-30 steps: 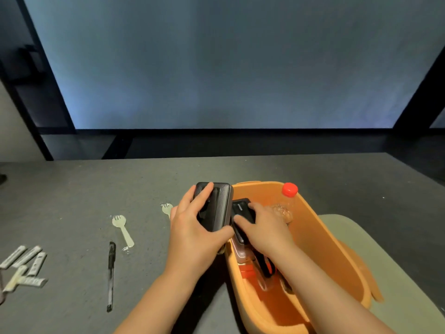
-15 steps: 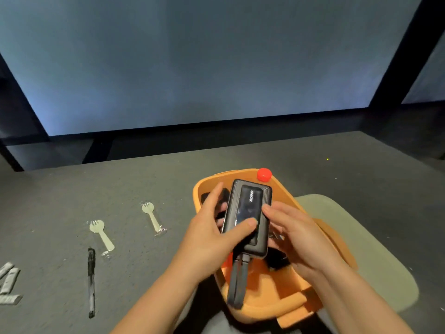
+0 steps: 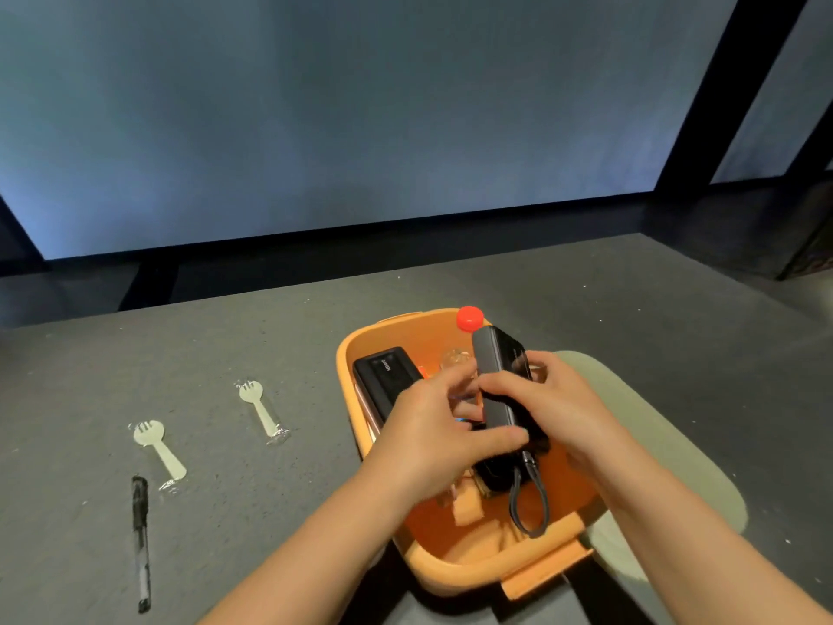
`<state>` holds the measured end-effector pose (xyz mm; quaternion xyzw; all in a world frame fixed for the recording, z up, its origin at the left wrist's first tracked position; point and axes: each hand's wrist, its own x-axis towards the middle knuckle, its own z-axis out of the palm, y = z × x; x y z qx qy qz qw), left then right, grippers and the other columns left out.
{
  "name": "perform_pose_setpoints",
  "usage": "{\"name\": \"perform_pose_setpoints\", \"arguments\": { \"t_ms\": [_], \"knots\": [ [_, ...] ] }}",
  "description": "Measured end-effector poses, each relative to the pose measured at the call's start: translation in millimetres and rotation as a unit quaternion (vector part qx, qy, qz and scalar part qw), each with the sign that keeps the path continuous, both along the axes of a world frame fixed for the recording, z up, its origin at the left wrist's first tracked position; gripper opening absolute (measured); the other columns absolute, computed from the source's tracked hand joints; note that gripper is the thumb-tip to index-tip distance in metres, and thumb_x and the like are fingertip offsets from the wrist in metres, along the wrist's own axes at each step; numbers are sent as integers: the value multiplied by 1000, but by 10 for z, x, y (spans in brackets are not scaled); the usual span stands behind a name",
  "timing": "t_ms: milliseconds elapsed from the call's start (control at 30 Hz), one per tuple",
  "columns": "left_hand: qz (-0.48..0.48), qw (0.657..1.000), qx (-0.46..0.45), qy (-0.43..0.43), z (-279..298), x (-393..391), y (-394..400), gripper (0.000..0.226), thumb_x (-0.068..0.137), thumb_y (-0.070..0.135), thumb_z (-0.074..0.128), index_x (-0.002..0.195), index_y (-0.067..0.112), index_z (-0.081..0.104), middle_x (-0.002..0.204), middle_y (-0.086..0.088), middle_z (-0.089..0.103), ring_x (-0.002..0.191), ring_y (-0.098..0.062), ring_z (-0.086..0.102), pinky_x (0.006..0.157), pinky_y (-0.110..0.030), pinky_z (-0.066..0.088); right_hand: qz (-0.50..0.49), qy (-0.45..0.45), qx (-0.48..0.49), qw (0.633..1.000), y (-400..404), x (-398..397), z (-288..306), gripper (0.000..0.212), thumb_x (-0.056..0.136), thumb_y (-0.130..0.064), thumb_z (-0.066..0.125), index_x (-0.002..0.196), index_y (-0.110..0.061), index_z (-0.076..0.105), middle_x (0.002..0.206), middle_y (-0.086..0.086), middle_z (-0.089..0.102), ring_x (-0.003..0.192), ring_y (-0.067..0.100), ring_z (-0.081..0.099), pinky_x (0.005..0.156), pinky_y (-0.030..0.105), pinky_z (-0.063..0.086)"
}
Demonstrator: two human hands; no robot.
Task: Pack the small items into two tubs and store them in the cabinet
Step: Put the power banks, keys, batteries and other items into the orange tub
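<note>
Two hands over orange tub [image 3: 450,575]: right hand [image 3: 554,408] clamped on power bank [image 3: 498,381], tipped on edge, probably to slot beside flat one [image 3: 385,376]; left hand [image 3: 432,435] steadying, thumb under. Forks, pen unpacked.

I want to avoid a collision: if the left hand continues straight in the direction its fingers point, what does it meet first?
The left hand points right, across the orange tub. Its fingers already seem to touch the grey power bank that the right hand holds, so it would likely push that first; depth is unclear.
</note>
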<state>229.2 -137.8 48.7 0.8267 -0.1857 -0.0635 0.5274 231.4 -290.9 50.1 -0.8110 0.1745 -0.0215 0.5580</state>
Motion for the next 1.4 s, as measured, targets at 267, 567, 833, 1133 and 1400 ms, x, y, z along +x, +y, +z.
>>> {"name": "perform_pose_setpoints", "arguments": {
  "t_ms": [267, 567, 833, 1133, 1400],
  "knots": [
    [150, 970, 159, -108, -496, 144, 389, 49, 84, 31, 65, 131, 30, 50, 143, 10, 39, 138, -9, 23, 119, -38, 14, 39, 61, -257, 964, 36, 98, 0, 48, 67, -53, 72, 101, -26, 51, 88, -7, 62, 79, 13, 61, 56, 27, 45],
    [152, 975, 112, -120, -549, 159, 389, 46, 88, 29, 60, 133, 29, 47, 149, 12, 31, 142, -6, 12, 117, -30, 10, 103, 135, -447, 878, 167, 129, -77, 37, 72, -54, 67, 86, -24, 51, 70, -8, 50, 64, 12, 49, 47, 24, 31],
    [158, 974, 98, -127, -577, 165, 380, 47, 86, 25, 62, 131, 29, 49, 147, 12, 34, 141, -6, 12, 116, -27, 8, 119, 171, -410, 888, 189, 337, -410, 54, 75, -49, 72, 114, -21, 47, 99, 0, 61, 87, 16, 62, 70, 29, 55],
    [160, 975, 96, -121, -593, 158, 380, 47, 85, 25, 62, 130, 30, 49, 147, 12, 35, 142, -7, 14, 120, -36, 13, 122, 136, -484, 856, 242, 381, -440, 62, 77, -60, 65, 122, -20, 49, 116, 2, 54, 103, 19, 56, 69, 27, 48],
    [164, 977, 69, -116, -618, 154, 395, 42, 88, 25, 60, 128, 31, 50, 150, 14, 30, 143, -2, 9, 119, -35, 12, 123, 92, -463, 873, 133, 283, -387, 55, 83, -43, 67, 132, -25, 50, 120, -2, 53, 111, 16, 50, 81, 28, 48]
  ]
}}
